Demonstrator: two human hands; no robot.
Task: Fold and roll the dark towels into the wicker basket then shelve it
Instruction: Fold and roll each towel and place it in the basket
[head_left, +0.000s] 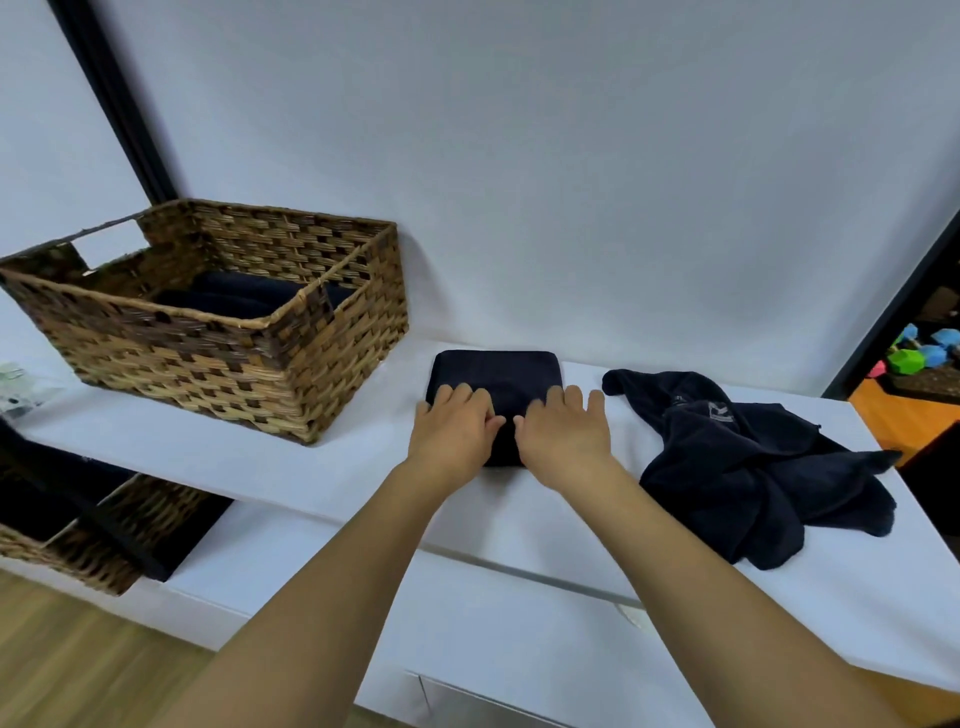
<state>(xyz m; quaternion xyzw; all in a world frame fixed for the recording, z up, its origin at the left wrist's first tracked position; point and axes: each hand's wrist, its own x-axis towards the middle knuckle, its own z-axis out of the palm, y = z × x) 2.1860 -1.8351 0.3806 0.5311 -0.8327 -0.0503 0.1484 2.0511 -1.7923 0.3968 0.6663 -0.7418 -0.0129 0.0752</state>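
Note:
A dark folded towel (496, 375) lies flat on the white cabinet top (332, 467), in the middle. My left hand (453, 426) and my right hand (569, 431) lie side by side on its near end, fingers bent over the cloth as the near edge bunches under them. The wicker basket (218, 358) stands to the left on the same top, with dark rolled towels (234, 296) inside. A crumpled heap of dark towels (748, 467) sits at the right.
A second wicker basket (78, 545) sits in an open shelf compartment at lower left. A white wall (519, 156) rises right behind the cabinet. Coloured objects (919, 353) show through a doorway at far right. Small clutter (13, 389) lies at the far left edge.

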